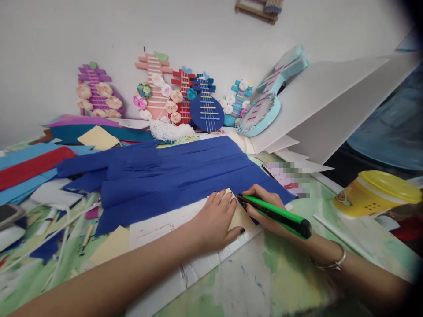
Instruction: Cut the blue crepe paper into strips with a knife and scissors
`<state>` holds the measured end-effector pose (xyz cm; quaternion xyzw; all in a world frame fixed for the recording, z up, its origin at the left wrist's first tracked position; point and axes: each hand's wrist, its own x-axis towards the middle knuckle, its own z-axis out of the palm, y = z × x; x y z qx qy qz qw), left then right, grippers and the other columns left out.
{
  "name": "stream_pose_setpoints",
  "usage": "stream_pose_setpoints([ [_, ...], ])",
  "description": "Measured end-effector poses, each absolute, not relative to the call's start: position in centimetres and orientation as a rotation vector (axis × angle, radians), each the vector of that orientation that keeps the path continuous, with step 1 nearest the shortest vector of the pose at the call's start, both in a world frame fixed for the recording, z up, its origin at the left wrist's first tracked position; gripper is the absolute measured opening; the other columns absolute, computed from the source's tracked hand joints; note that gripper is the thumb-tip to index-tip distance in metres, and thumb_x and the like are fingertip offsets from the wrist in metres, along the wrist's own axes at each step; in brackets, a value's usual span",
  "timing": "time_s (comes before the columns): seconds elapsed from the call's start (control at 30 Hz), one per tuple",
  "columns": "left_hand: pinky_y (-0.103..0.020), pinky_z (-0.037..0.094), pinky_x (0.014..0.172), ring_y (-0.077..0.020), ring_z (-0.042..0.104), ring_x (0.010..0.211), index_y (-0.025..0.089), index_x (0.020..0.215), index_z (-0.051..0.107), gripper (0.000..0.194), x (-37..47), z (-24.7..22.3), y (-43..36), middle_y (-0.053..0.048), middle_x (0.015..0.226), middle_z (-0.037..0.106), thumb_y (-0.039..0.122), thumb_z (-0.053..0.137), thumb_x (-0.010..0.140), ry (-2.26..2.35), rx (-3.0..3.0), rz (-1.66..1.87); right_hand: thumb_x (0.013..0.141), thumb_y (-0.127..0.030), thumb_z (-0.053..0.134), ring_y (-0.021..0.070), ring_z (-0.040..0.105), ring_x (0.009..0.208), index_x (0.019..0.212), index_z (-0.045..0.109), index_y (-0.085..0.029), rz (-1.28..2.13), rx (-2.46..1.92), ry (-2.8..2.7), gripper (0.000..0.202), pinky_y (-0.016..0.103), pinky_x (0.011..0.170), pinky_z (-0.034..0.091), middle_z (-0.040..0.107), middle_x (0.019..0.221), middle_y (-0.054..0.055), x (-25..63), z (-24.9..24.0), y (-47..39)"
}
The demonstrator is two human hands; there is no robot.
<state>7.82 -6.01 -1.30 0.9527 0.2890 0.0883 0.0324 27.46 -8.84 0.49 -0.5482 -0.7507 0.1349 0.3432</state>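
Note:
My left hand point(218, 222) lies flat, its fingers stretched out, pressing on a pale yellow piece of card point(243, 220). That card rests partly over the edge of a blue crepe paper sheet point(185, 171). Underneath is a white board point(165, 224) with scratches and stains. In my right hand point(269, 207) is a green and black utility knife point(280, 211), slanted so that its front end meets the card's edge beside my left fingertips. The blade itself is too small to make out.
Several decorated paper instruments point(207, 110) lean on the wall at the back. White sheets point(324, 105) stand folded at the right, near a yellow lidded tub point(380, 191). A phone point(286, 178) lies past my right hand. Paper scraps, strips and a white cable point(66, 224) cover the left side.

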Motion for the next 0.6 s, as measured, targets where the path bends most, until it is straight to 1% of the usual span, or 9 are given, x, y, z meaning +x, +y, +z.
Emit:
stream_pose_setpoints([
  [0.33,-0.053,0.024,0.110,-0.0376,0.029,0.138,0.002,0.139,0.037,0.069,7.8,-1.5,-6.0,-0.024,0.147,0.036,0.054,0.033,0.094,0.888,2.927,0.310,0.078,-0.020,0.056,0.0150,0.065,0.066,0.094,0.058,-0.023,0.321,-1.426,-1.909,0.016,0.024,0.060,0.048,0.072,0.082,0.000,27.7,-0.5,-8.7],
  [0.6,-0.052,0.024,0.110,-0.0394,0.027,0.138,0.000,0.141,0.036,0.071,7.8,-1.1,-6.1,-0.024,0.148,0.033,0.053,0.034,0.094,0.890,2.923,0.256,0.078,-0.018,0.057,0.0147,0.064,0.064,0.094,0.058,-0.023,0.289,-1.411,-1.894,0.017,0.025,0.062,0.048,0.071,0.082,0.000,27.6,-0.7,-8.8],
])
